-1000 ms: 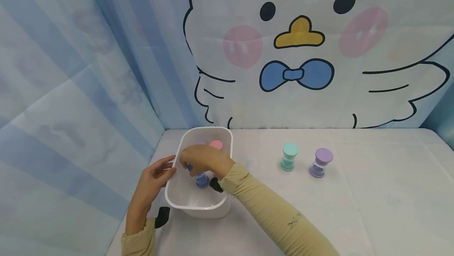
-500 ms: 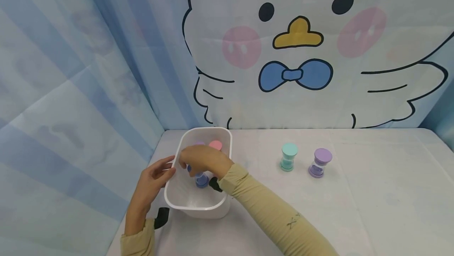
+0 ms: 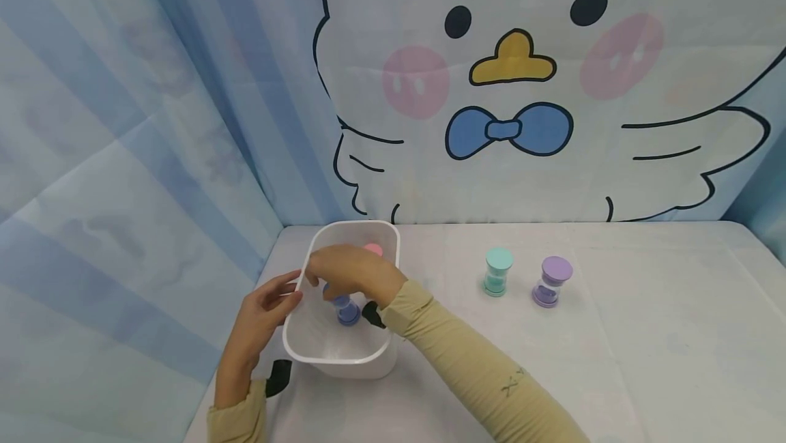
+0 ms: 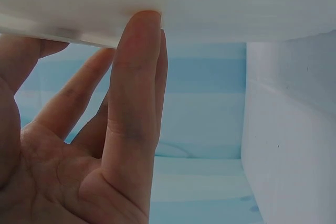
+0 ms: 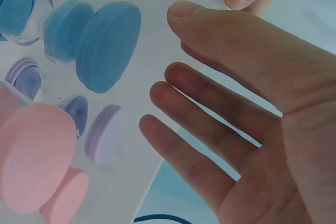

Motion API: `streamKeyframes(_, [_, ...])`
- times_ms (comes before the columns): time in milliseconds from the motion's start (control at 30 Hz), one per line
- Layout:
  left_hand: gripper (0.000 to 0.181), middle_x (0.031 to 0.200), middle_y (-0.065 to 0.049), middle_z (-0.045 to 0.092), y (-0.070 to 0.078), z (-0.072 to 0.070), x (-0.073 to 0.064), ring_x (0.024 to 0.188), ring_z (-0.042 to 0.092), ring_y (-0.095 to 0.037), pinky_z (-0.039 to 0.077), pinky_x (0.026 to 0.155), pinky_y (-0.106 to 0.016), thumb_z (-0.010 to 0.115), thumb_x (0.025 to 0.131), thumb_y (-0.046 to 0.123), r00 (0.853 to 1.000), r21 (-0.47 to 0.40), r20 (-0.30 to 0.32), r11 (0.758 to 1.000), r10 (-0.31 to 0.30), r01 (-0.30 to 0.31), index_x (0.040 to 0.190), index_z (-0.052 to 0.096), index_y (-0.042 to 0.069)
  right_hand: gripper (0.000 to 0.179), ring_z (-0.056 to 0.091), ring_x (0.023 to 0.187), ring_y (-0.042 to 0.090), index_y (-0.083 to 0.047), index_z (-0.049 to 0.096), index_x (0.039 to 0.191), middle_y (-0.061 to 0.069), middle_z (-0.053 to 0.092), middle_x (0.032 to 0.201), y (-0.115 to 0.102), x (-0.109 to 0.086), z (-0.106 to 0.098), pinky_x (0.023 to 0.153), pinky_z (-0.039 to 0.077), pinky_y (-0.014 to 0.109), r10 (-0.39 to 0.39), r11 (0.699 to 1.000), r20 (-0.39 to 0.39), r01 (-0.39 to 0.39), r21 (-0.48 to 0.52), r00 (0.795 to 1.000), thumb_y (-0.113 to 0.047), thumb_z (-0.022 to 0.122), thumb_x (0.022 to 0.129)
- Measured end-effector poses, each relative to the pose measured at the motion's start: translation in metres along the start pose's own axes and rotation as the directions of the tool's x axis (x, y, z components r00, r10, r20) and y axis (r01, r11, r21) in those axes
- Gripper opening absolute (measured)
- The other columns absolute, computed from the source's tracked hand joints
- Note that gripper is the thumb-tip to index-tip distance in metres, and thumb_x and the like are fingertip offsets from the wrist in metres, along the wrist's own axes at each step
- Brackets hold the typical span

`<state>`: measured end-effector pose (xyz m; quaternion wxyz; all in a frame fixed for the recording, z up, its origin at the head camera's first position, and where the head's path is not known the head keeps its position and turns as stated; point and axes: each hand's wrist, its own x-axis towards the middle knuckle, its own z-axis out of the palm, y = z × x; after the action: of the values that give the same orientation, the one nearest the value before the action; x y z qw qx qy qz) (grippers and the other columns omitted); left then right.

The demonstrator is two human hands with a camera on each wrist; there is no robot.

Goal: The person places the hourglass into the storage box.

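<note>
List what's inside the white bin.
Visible in the white bin: a blue hourglass, a purple hourglass and pink caps. The right hand covers part of the interior in the head view; how many pink hourglasses there are, I can't tell.

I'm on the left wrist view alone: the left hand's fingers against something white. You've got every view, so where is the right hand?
Observer: The head view shows the right hand over the opening of the white bin.

Operator: Is it gripping anything? None of that reaches me here.

Observer: It doesn't look so. In the right wrist view its fingers are extended, with a gap between them and the blue timer.

Operator: And is anything standing outside the bin?

Observer: Yes, in the head view a mint-green timer and a purple timer stand on the table, to the right of the bin.
</note>
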<state>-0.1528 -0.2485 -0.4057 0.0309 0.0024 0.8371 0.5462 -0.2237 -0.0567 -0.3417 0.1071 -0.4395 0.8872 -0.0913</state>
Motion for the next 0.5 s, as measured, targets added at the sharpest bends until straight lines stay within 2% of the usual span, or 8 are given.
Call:
streamKeyframes(167, [0.05,0.137,-0.02,0.057,0.0,0.0,0.0,0.099,0.062,0.006,0.055,0.08,-0.022,0.065,0.098,0.026,1.0,-0.006,-0.002,1.0,0.017,-0.017,0.144,0.052,0.011,0.03,0.063,0.104,0.011,-0.015,0.072,0.115,0.0,0.069,0.119,-0.001,-0.005,-0.005,0.094,0.051,0.026,0.001,1.0,-0.011,-0.001,-0.001,1.0,-0.019,0.079,0.086])
streamKeyframes(500, [0.051,0.135,-0.02,0.058,0.0,0.001,0.0,0.097,0.063,0.005,0.055,0.079,-0.023,0.066,0.097,0.029,1.0,0.0,-0.012,1.0,0.004,-0.004,0.143,0.053,0.011,0.033,0.064,0.103,0.011,-0.016,0.073,0.116,-0.001,0.07,0.117,0.002,-0.02,-0.013,0.093,0.051,0.024,-0.006,0.999,-0.044,0.005,-0.034,0.999,-0.026,0.08,0.085])
